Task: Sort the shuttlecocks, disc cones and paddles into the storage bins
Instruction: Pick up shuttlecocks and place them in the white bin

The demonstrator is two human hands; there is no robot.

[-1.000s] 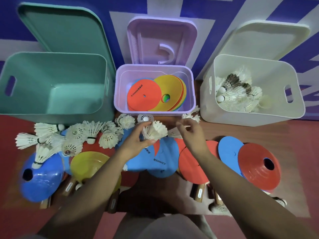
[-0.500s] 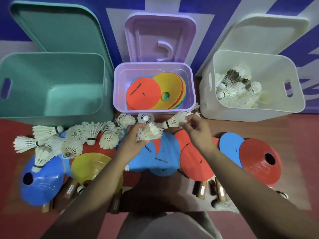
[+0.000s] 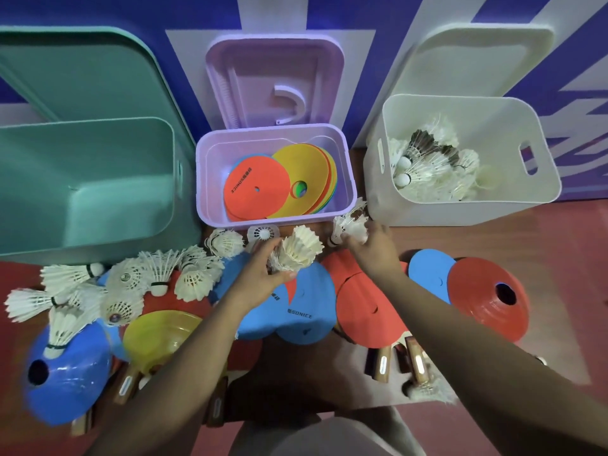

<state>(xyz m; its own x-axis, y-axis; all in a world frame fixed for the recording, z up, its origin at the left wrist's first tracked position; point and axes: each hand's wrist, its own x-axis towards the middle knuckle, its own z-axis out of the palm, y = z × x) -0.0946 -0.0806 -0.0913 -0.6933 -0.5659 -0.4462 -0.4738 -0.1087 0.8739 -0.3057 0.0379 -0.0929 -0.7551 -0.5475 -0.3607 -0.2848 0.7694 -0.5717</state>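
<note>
- The left hand (image 3: 260, 278) is clenched round a nested bunch of shuttlecocks (image 3: 297, 250), feather skirts fanning up and to the right, just above the blue flat discs (image 3: 306, 311). Stacking them likely lets several go in one trip.
- The right hand (image 3: 373, 248) grasps a second clump of shuttlecocks (image 3: 350, 225) close to the front corner of the white bin (image 3: 460, 213), which already holds a heap of feathered ones. That is presumably where both handfuls are headed.
- The lilac bin (image 3: 279, 222) between the two larger bins carries orange and yellow disc cones (image 3: 250, 189), laid flat and overlapping.
- More loose shuttlecocks (image 3: 158, 268) lie scattered on the left of the bench (image 3: 460, 238), in front of the teal bin (image 3: 39, 166).
- Paddle handles (image 3: 381, 360) poke out from under the red discs near the front edge. The paddles look buried, so they probably come out last.
- A red dome cone (image 3: 487, 297) and a blue dome cone (image 3: 65, 373) sit at opposite ends, unsorted.
</note>
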